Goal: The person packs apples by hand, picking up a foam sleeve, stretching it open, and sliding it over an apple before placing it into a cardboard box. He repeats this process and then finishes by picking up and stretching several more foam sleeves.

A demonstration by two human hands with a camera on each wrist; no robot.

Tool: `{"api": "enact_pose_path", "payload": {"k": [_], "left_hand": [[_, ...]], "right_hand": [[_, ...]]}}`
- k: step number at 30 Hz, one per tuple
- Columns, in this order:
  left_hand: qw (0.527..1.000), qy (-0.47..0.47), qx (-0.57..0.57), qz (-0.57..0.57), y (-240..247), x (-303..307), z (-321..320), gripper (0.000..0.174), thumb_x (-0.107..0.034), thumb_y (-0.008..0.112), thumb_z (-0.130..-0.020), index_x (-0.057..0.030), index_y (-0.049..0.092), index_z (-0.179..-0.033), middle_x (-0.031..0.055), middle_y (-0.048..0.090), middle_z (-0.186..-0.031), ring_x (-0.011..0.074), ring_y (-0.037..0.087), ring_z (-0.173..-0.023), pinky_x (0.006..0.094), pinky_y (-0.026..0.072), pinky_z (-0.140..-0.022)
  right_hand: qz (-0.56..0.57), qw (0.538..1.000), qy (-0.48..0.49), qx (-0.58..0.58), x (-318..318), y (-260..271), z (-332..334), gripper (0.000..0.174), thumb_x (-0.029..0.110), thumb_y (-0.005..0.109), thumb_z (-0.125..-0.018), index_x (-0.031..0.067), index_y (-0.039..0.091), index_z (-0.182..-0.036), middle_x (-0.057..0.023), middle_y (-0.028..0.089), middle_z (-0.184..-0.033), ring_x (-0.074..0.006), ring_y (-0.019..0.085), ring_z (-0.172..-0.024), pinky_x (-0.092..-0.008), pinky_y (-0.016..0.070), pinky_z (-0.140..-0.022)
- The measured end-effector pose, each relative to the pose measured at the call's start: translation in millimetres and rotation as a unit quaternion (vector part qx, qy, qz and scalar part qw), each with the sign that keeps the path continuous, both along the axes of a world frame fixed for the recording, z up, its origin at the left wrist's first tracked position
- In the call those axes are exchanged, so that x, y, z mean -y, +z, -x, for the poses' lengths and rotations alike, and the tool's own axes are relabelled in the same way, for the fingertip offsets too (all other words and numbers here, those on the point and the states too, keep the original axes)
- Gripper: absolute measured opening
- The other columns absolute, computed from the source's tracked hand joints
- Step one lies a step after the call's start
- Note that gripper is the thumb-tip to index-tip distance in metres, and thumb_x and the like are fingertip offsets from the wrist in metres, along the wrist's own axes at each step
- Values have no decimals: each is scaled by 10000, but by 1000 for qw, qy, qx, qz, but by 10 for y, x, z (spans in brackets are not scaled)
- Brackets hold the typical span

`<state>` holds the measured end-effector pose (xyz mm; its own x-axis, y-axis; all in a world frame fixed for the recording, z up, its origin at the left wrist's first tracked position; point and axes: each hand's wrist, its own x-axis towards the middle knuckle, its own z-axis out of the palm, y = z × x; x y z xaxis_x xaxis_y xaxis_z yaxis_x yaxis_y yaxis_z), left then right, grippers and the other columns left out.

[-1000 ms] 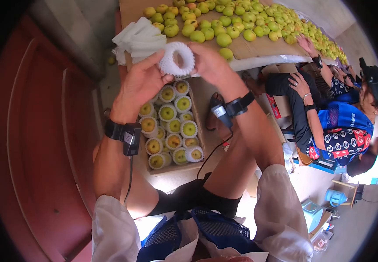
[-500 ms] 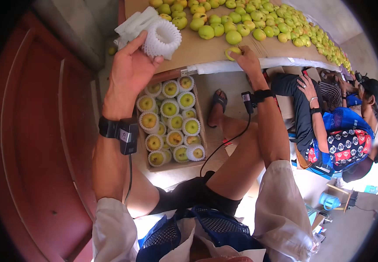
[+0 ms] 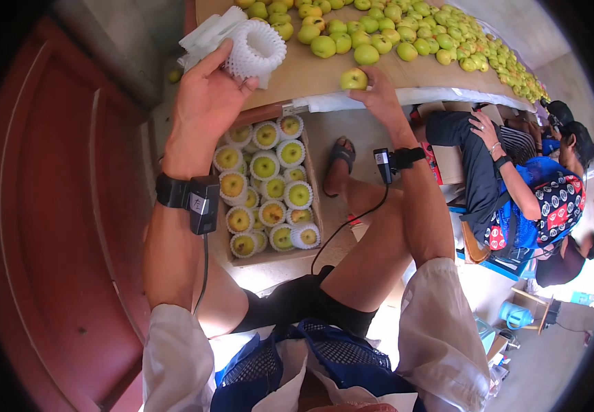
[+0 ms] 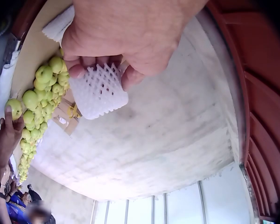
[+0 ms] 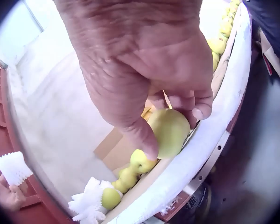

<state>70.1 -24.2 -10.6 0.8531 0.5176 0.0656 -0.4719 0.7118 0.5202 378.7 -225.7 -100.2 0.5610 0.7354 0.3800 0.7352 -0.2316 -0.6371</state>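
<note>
My left hand (image 3: 207,99) grips a white foam net sleeve (image 3: 255,49), its round opening facing up; in the left wrist view the fingers curl into one end of the sleeve (image 4: 101,93). Flat foam sleeves (image 3: 211,38) lie just behind that hand on the table. Near the table's front edge, my right hand (image 3: 385,103) holds a yellow-green apple (image 3: 354,79). Seen from the right wrist, thumb and fingers pinch that apple (image 5: 169,133) from both sides. Many loose apples (image 3: 406,31) spread over the cardboard-covered table behind.
Below the table edge (image 3: 338,101) stands a cardboard box (image 3: 319,206) of apples in foam sleeves (image 3: 265,167). A red door (image 3: 50,206) is at the left. Another person (image 3: 540,199) sits at the right, with a blue jug (image 3: 516,314) beyond. A black cable hangs from each wrist camera.
The right hand left the foam sleeve, moved right to the table edge and took hold of an apple, now lifted slightly. The left hand moved a little left and up, keeping the sleeve.
</note>
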Motion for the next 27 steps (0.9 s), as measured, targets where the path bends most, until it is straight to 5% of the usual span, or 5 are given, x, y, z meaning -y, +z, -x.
{"api": "enact_pose_path", "payload": {"k": [5,8,14,20,27], "left_hand": [[1000,0,-11,6,-121,-2,59,363,-140,668,-971,-190,590,-1322,-26,626,-1310,162,553,-1213,393,419,-935],[999,32,-8,-9,-59,55,50,360,-166,599,-1014,-99,546,-1365,54,616,-1319,206,570,-1167,382,464,-841],[1000,11,-3,-9,-123,17,89,360,-143,663,-974,-185,587,-1323,-25,628,-1299,160,563,-1193,394,428,-921],[999,35,-8,-12,-150,64,133,354,-170,599,-1015,-95,550,-1358,57,621,-1310,205,575,-1165,378,469,-840],[999,36,-15,-11,-120,67,74,366,-171,610,-1010,-102,546,-1363,51,616,-1324,203,570,-1179,375,470,-844]], "right_hand": [[32,997,42,-52,-348,-3,381,708,224,843,-768,-16,552,-1367,-191,635,-1273,-281,614,-1189,-369,476,-1025],[43,996,57,-44,-387,118,507,724,227,836,-789,-6,527,-1402,-189,635,-1266,-270,604,-1192,-361,478,-1019],[58,997,48,-8,-443,-114,448,766,325,816,-787,31,495,-1417,-183,611,-1300,-346,577,-1221,-394,453,-1057],[52,997,55,14,-427,-181,475,818,316,833,-780,29,454,-1447,-189,579,-1340,-363,556,-1241,-401,440,-1082],[35,996,80,-30,-358,-22,562,832,265,843,-792,-2,429,-1464,-216,567,-1376,-330,544,-1287,-388,441,-1084]]}}
